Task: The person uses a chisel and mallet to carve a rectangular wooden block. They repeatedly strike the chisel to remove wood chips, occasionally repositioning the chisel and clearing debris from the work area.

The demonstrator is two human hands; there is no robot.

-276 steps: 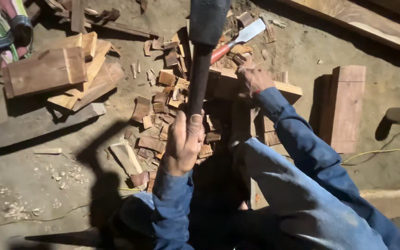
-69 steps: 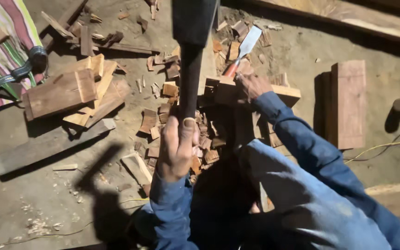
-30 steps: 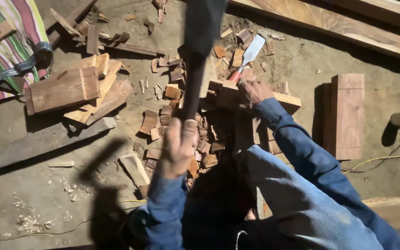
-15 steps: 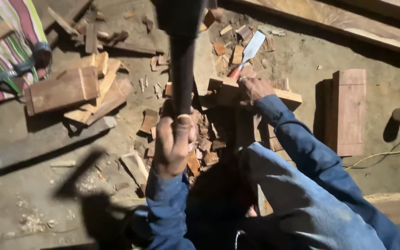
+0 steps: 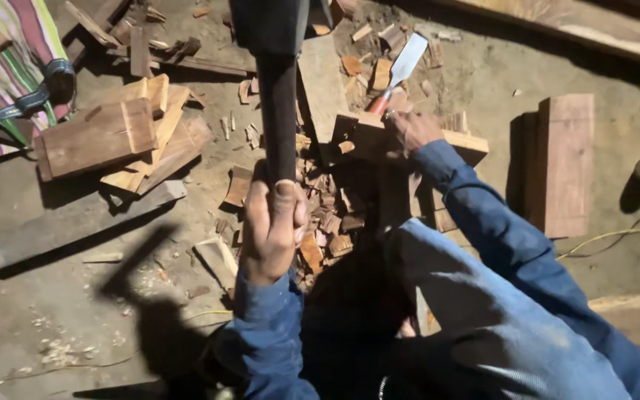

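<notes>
My left hand [image 5: 272,230] is shut around the dark handle of a heavy mallet [image 5: 278,111]. Its head [image 5: 268,26] is raised close to the camera at the top edge. My right hand [image 5: 409,130] grips a chisel by its red handle [image 5: 378,105]. The chisel's broad pale blade [image 5: 407,59] points away from me. That hand rests on a wooden block [image 5: 462,144] in front of me. Both arms are in blue sleeves.
Reddish wood chips [image 5: 324,222] litter the dirt floor under the block. Stacked boards [image 5: 98,137] and a grey plank [image 5: 83,218] lie left, by a striped cloth [image 5: 5,70]. A thick board [image 5: 564,163] and a yellow cord [image 5: 616,233] lie right; a long beam [image 5: 594,33] runs along the back.
The mallet was blurred in motion a second ago and now hangs steadier, slightly more to the left. My right hand has stayed on the block with the chisel.
</notes>
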